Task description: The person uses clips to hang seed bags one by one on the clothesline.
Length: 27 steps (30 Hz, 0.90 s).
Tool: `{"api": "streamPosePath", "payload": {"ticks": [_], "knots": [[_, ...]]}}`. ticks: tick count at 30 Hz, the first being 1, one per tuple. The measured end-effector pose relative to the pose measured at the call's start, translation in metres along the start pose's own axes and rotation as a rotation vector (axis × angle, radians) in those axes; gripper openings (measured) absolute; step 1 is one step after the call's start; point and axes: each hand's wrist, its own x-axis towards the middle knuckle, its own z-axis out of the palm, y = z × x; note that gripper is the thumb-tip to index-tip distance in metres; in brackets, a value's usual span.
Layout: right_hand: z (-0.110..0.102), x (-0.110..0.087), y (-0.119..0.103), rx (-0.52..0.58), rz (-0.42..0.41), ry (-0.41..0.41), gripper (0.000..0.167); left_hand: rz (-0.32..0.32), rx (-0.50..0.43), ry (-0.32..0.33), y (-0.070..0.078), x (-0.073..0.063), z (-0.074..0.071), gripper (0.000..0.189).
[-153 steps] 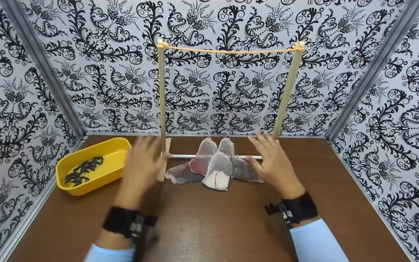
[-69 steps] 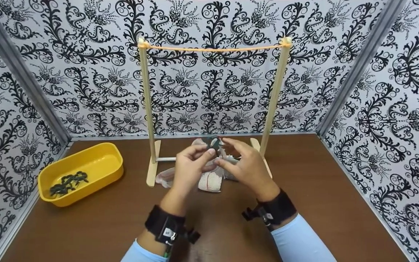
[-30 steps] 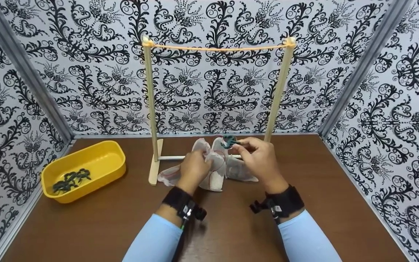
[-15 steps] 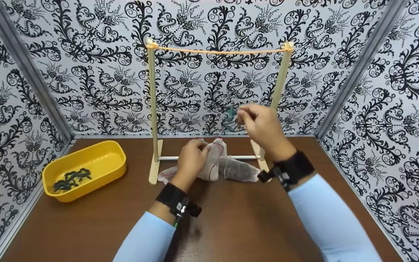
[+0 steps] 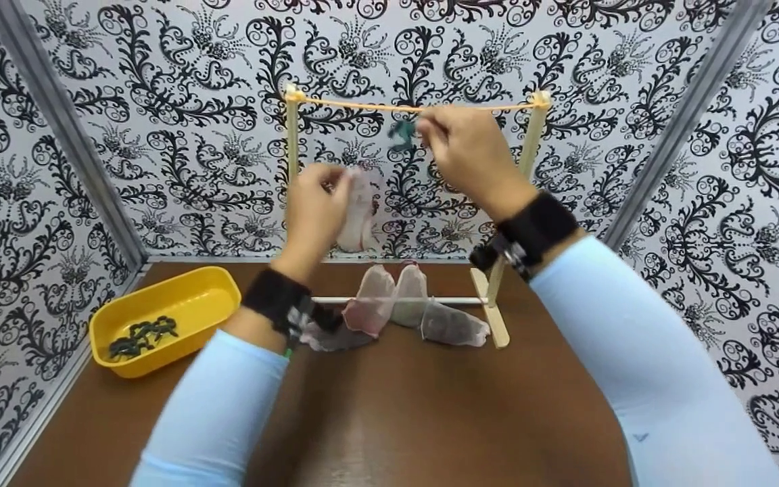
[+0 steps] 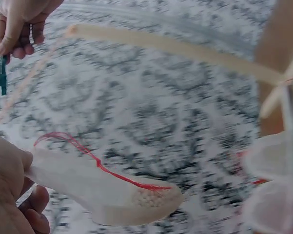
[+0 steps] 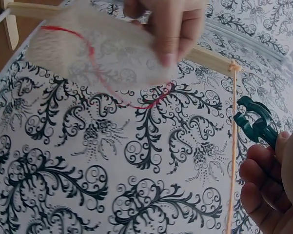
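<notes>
My left hand (image 5: 312,210) is raised and pinches the top of a white mesh pouch (image 5: 358,216). White grains fill the pouch's lower end, and a red drawstring (image 6: 100,163) trails along it. Higher up, beside the orange cord (image 5: 356,105), my right hand (image 5: 474,152) pinches a dark green plastic clip (image 7: 256,119) by its handles. In the right wrist view the clip's jaws are close beside the cord; whether they touch it I cannot tell. The cord is strung between two wooden posts (image 5: 531,142).
Several mesh pouches (image 5: 456,323) lie on the brown table around the stand's white bottom rod (image 5: 457,301). A yellow tub (image 5: 180,352) with dark clips (image 5: 143,336) stands at left. Patterned walls (image 5: 227,203) close off the back and sides.
My right hand took up a green clip and has risen with it to the cord. My left hand gripped the grain-filled pouch and has lifted it off the pile.
</notes>
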Motion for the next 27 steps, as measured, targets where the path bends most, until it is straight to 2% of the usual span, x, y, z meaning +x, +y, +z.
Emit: {"api": "streamPosePath", "payload": {"ticks": [3, 6, 11, 13, 18, 27], "knots": [[-0.004, 0.022, -0.009, -0.03, 0.01, -0.014, 0.033, -0.024, -0.048, 0.055, 0.016, 0.02, -0.016, 0.027], [-0.007, 0.039, -0.015, -0.025, 0.061, -0.026, 0.033, -0.065, -0.069, 0.069, 0.029, 0.033, -0.026, 0.024], [-0.004, 0.059, -0.018, 0.002, 0.177, -0.047, 0.032, -0.16, -0.091, 0.067, 0.044, 0.044, -0.033, 0.02], [0.0, 0.062, -0.018, -0.001, 0.194, -0.067, 0.031, -0.178, -0.087, 0.069, 0.047, 0.046, -0.033, 0.019], [0.01, 0.064, -0.018, -0.015, 0.191, -0.121, 0.028, -0.152, -0.051, 0.071, 0.051, 0.044, -0.029, 0.019], [0.016, 0.068, -0.027, 0.032, 0.177, -0.231, 0.027, -0.071, 0.013, 0.093, 0.056, 0.044, -0.028, 0.021]]}}
